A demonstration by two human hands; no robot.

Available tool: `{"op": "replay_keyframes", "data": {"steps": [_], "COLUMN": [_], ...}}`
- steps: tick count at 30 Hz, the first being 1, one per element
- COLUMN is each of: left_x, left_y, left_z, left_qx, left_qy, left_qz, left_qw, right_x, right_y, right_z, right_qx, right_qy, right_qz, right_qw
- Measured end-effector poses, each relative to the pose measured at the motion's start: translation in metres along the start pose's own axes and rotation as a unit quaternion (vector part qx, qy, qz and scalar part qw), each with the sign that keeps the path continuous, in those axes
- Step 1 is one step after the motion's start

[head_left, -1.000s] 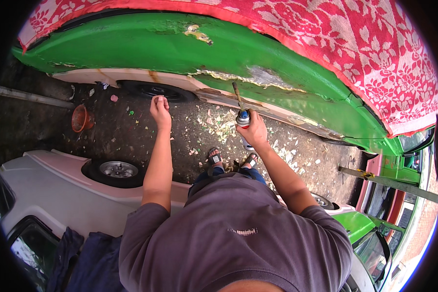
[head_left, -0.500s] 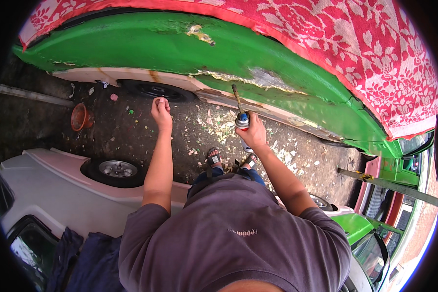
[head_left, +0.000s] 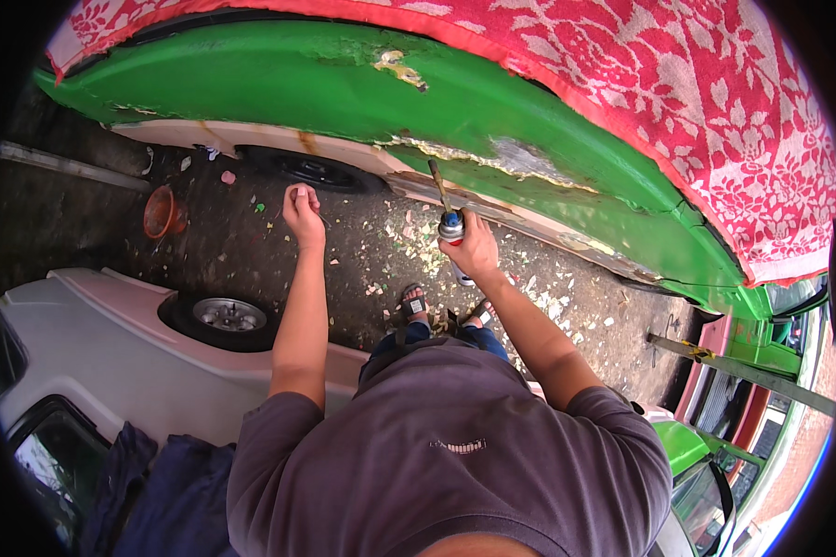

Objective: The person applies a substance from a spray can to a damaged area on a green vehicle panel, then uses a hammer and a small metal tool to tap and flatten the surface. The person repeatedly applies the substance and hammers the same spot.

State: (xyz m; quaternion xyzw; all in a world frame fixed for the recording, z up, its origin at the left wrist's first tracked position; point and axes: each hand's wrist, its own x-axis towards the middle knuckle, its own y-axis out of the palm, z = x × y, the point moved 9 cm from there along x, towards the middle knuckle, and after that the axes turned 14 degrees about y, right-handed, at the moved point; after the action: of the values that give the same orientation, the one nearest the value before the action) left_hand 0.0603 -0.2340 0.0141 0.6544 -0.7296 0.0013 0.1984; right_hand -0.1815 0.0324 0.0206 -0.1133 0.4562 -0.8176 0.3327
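Head: right hand [head_left: 475,248], torch [head_left: 451,224] shifted left along green car [head_left: 279,79].

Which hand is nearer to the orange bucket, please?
Left: the left hand hovers to the right of the orange bucket; the right hand, gripping a canister, is farther right.

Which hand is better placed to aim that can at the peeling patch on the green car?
Probably the right hand: it grips the can, and the nozzle points toward the green car, near the peeling patch. The left hand is away from the can.
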Motion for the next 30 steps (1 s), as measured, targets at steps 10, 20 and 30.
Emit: {"op": "replay_keyframes", "data": {"steps": [10, 20, 30], "left_x": [-0.003, -0.007, -0.003], "left_y": [-0.002, 0.005, 0.002], "left_z": [0.000, 0.007, -0.004], "left_qx": [0.002, -0.003, -0.006], "left_qy": [0.005, -0.004, 0.000], "left_qz": [-0.005, -0.009, -0.012], "left_qw": [1.000, 1.000, 1.000], "right_x": [0.003, 0.000, 0.009], "right_y": [-0.006, -0.017, 0.000], "right_z": [0.011, 0.017, 0.033], "right_qx": [0.006, -0.010, -0.014], "right_qy": [-0.011, -0.022, -0.049], "right_qz": [-0.002, -0.002, 0.013], "right_qw": [1.000, 1.000, 0.999]}}
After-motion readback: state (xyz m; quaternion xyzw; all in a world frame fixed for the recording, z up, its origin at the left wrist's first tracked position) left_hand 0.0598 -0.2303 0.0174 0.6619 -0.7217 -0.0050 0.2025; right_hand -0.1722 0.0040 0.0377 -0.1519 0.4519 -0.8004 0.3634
